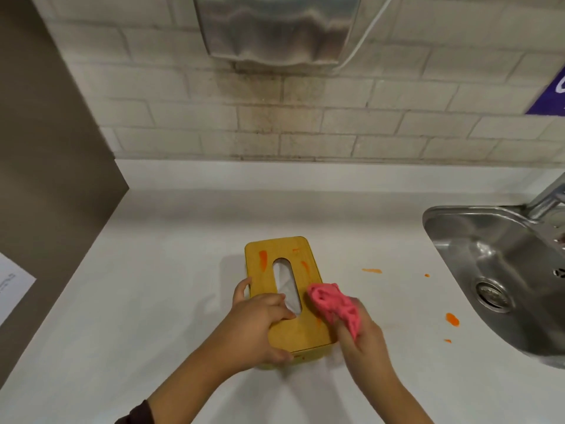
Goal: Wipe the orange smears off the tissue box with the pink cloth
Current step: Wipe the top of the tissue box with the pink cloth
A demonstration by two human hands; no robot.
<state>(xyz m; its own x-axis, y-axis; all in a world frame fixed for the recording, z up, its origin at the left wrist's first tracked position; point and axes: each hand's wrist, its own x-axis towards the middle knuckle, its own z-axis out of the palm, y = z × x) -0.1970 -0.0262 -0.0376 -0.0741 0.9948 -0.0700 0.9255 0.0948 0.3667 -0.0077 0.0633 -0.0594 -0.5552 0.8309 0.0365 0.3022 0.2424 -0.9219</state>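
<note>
Several orange smears (263, 259) toward twelve o'clock on the yellow rectangular tissue box (284, 249) on the white tabletop (183, 270), your left hand (260, 325) gripping its seven o'clock side, right hand (363, 341) clutching the crumpled pink cloth (333, 307) at four o'clock

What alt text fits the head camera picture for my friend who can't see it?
A right hand presses a pink cloth onto a yellow tissue box while the left hand holds the box on a white counter. Orange smears mark the box's far end and the counter beside a metal sink.
</note>
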